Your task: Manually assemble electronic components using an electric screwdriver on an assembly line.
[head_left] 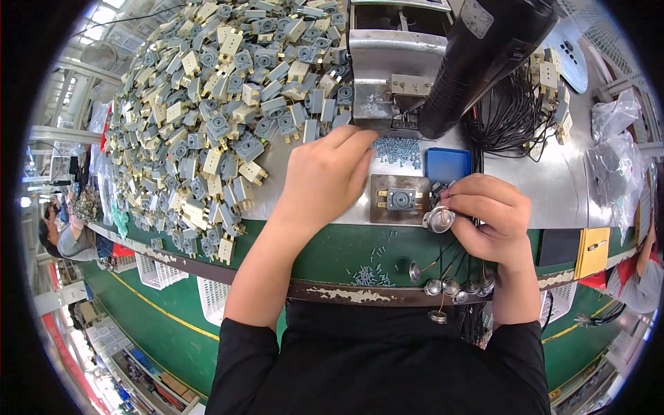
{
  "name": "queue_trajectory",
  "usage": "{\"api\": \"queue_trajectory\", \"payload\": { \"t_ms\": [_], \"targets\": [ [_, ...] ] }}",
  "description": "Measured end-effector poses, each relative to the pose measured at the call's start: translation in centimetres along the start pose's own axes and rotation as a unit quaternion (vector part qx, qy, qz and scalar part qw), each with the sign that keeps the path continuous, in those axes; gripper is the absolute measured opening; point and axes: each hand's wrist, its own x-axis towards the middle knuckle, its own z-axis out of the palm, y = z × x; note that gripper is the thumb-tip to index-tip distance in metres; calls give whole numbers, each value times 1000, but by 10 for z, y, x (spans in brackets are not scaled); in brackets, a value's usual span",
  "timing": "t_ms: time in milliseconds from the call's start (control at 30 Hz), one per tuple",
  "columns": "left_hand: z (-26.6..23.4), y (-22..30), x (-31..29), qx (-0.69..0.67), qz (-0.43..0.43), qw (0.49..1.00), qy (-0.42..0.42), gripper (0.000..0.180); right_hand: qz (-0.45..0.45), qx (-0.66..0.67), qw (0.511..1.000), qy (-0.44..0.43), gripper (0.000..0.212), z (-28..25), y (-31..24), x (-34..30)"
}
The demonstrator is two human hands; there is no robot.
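Observation:
My left hand is closed, its fingertips bunched at the left edge of a heap of small bluish screws. Whatever it may pinch is hidden. Between thumb and fingers of my right hand is a thin-wired part with a round silvery metal cap. A small dark end of it shows by the fingertips. Just left of that cap, a grey switch-like block with brass terminals lies face up on a square metal plate. More round metal caps hang on wires at the bench edge below my right hand.
A large heap of grey-and-cream blocks covers the left of the bench. A black cylindrical tool slants down over a metal machine. Nearby are a blue tray, black cables, loose screws and a yellow pad.

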Motion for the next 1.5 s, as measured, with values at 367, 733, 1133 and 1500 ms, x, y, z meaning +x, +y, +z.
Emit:
{"api": "queue_trajectory", "payload": {
  "t_ms": [367, 733, 1133, 1500],
  "targets": [
    [1, 17, -29, -347, -132, 926, -75, 19, 148, 260, 944, -143, 18, -29, 16, 4],
    [17, 16, -28, -319, -46, 943, -84, 26, 192, 267, 941, -82, 25, -29, 25, -1],
    [7, 16, -23, -341, -64, 929, -126, 41, 279, 130, 949, -67, 14, -1, -1, 8],
    [26, 11, -24, -274, 48, 960, -31, 45, 223, 82, 963, -123, 10, 11, 5, 7]
  ]
}}
